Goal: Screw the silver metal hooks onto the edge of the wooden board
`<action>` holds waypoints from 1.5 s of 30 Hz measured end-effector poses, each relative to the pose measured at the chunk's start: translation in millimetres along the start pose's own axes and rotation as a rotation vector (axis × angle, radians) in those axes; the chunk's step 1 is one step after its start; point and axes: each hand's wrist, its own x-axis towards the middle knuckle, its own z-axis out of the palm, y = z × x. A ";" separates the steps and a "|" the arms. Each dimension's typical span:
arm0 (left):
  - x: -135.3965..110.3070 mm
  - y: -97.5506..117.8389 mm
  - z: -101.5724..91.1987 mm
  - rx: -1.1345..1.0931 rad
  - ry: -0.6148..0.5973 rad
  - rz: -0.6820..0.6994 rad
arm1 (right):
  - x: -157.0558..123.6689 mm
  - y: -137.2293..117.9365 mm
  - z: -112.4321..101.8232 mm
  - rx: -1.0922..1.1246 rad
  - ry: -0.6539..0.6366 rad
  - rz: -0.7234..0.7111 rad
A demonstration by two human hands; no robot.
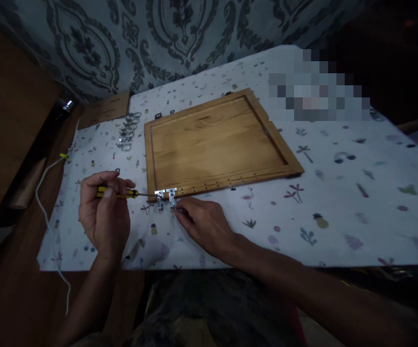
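A wooden cabinet door (212,140) lies flat on the table, with a row of small dark holes along its near edge. Two metal hinges sit at its near left corner: a left hinge (160,200) and a right hinge (171,196). My left hand (104,212) is closed around the yellow and black handle of a screwdriver (131,193), whose shaft points right toward the left hinge. Whether the tip touches it is too small to tell. The fingers of my right hand (205,224) are pinched at the near end of the right hinge.
Several more metal hinges (127,130) lie in a line left of the door, near a piece of brown cardboard (105,111). The patterned tablecloth (331,193) covers the table. A white cable (46,214) hangs over the left edge. Part of the far right is pixelated.
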 end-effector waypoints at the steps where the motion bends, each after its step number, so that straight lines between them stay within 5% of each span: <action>1: 0.1 -0.3 -0.2 -0.004 -0.001 0.004 | -0.2 0.4 0.5 -0.001 0.004 0.000; 10: -2.2 1.7 -0.5 0.026 -0.021 -0.004 | -1.1 2.4 2.6 0.005 0.039 -0.029; 22: 23.0 19.1 -16.6 0.589 -0.460 0.085 | 0.4 1.2 -2.2 -0.004 -0.003 -0.002; 31: 33.3 18.6 -8.6 0.719 -0.513 0.138 | 0.3 1.5 -1.3 0.002 0.013 -0.025; 45: 27.1 26.5 4.8 0.852 -0.428 0.207 | 1.6 0.4 -2.0 -0.001 -0.015 -0.003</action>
